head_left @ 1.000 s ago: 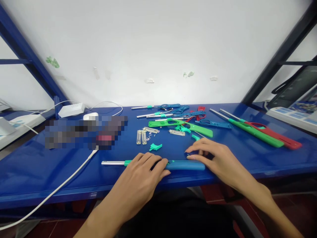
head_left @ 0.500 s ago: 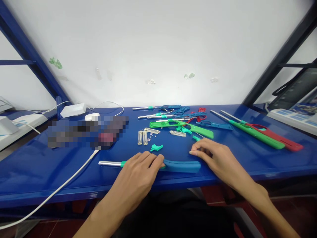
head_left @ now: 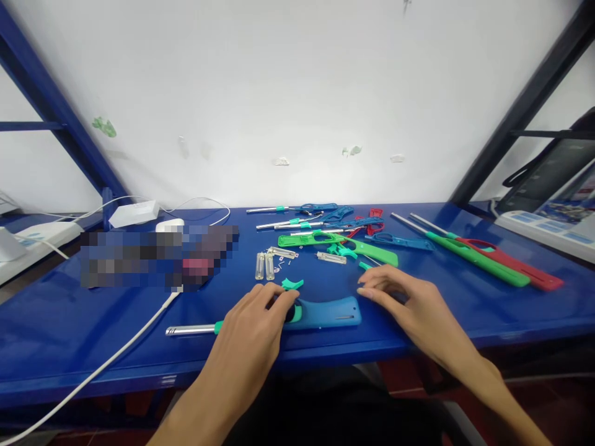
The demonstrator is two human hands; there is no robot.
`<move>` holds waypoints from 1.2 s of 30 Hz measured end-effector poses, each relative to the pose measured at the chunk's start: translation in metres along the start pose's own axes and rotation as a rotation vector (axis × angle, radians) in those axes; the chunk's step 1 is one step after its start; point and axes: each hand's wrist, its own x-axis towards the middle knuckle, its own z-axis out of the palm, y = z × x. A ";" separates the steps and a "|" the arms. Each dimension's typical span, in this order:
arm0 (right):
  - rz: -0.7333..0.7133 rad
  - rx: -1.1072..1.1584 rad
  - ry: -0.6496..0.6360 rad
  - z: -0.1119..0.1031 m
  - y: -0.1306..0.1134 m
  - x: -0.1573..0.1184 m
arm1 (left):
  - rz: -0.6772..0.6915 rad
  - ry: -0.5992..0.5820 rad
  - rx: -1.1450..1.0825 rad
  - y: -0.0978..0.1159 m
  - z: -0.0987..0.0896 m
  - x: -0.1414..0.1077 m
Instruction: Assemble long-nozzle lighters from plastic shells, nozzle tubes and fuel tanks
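Near the table's front edge lies a blue long-necked lighter (head_left: 330, 313) with a metal tube pointing left. My left hand (head_left: 253, 316) is closed over its middle and hides the trigger area. The broad face of the handle, with a slot and a small hole, is turned up. To the right of the handle, my right hand (head_left: 413, 300) hovers with thumb and fingertips slightly apart and nothing visible between them. Just beyond my left fingertips lies a green trigger piece (head_left: 292, 284). Another small green piece (head_left: 365, 266) is partly behind my right fingers.
Behind my hands lie clear fuel tanks (head_left: 259, 266), a green handle shell (head_left: 311, 239), and several blue lighter parts (head_left: 400, 240). A green lighter (head_left: 483, 263) and a red lighter (head_left: 525, 269) are at the right. A white cable (head_left: 125, 347) crosses the left side.
The blue lighter has rolled so its broad face shows, and it has shifted left and nearer with my left hand. My right hand has opened slightly at the fingertips.
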 end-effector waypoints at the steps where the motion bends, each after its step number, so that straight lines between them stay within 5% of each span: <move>1: -0.006 0.016 0.015 0.000 0.000 0.000 | -0.010 0.018 0.008 0.000 0.000 0.000; 7: -0.076 -0.016 0.059 -0.002 -0.007 -0.004 | 0.061 0.127 -0.016 0.018 -0.008 0.004; 15: -0.408 -0.178 0.066 0.005 -0.009 -0.007 | 0.097 -0.091 -0.201 0.040 0.001 0.020; 20: -0.577 -0.301 0.078 0.002 -0.008 -0.007 | 0.089 -0.083 -0.184 0.036 0.011 0.020; 36: -0.708 -0.571 -0.105 -0.009 0.016 -0.010 | 0.149 0.028 -0.137 0.035 0.017 0.015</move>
